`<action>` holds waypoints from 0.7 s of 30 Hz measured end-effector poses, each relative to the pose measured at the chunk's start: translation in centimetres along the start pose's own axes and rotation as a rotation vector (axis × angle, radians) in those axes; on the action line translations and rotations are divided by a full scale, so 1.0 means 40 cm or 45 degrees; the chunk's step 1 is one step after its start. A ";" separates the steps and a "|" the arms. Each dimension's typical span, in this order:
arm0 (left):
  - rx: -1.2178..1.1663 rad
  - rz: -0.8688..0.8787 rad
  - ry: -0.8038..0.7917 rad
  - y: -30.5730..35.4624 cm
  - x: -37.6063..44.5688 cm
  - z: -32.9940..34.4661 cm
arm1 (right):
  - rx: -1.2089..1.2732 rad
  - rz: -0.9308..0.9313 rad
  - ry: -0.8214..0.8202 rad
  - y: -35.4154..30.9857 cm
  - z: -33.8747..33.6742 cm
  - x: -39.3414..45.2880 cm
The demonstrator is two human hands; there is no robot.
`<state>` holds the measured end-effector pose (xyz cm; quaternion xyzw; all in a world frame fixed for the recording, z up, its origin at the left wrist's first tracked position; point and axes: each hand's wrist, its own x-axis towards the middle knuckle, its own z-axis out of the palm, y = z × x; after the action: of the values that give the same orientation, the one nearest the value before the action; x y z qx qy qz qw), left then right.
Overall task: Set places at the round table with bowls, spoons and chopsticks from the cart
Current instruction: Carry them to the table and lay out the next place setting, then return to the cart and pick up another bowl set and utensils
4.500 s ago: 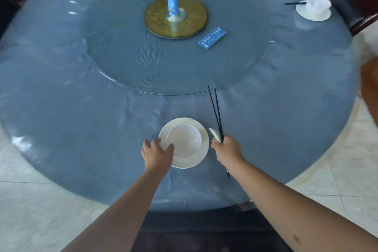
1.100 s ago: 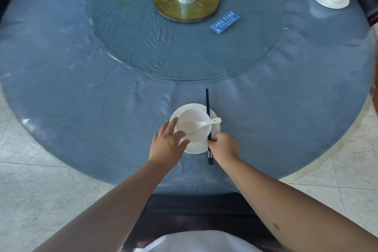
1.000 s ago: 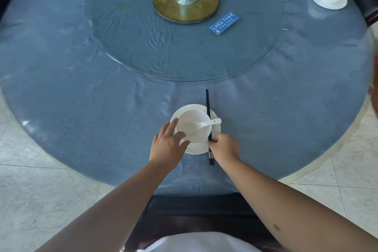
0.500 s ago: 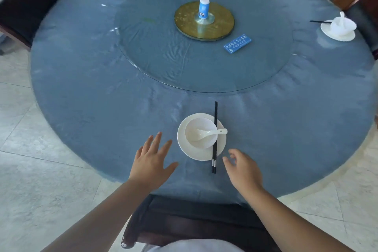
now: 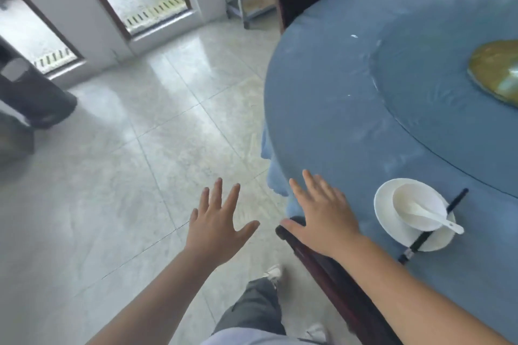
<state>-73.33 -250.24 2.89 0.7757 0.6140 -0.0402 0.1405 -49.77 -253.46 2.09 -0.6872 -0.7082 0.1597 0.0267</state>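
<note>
Both hands are empty with fingers spread wide. The left hand [image 5: 221, 228] is out over the floor [image 5: 117, 176]. The right hand [image 5: 325, 216] is over the near edge of the round table [image 5: 350, 109]. Near that edge sits a white plate [image 5: 437, 244] with a bowl [image 5: 412, 199] on it. A spoon [image 5: 437, 218] rests in the bowl. Black chopsticks [image 5: 420, 241] lie across the plate's right side.

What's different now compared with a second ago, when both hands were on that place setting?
Both hands have let go. The left hand now hangs open over the floor, the right hand open near the table edge, and the view has swung left, away from the table. The bowl, spoon and chopsticks stay arranged on the saucer.
</note>
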 end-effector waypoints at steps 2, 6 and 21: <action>0.005 -0.077 0.057 -0.066 -0.029 -0.018 | -0.037 -0.074 -0.017 -0.077 -0.004 0.048; -0.018 -0.178 0.130 -0.188 -0.033 -0.040 | -0.075 -0.203 -0.092 -0.217 0.022 0.141; -0.062 -0.157 0.132 -0.702 0.259 -0.213 | -0.161 -0.148 -0.159 -0.609 0.098 0.583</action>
<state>-98.80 -232.40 3.89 0.7338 0.6678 0.0064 0.1245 -75.56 -231.44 0.54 -0.6339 -0.7559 0.1553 -0.0516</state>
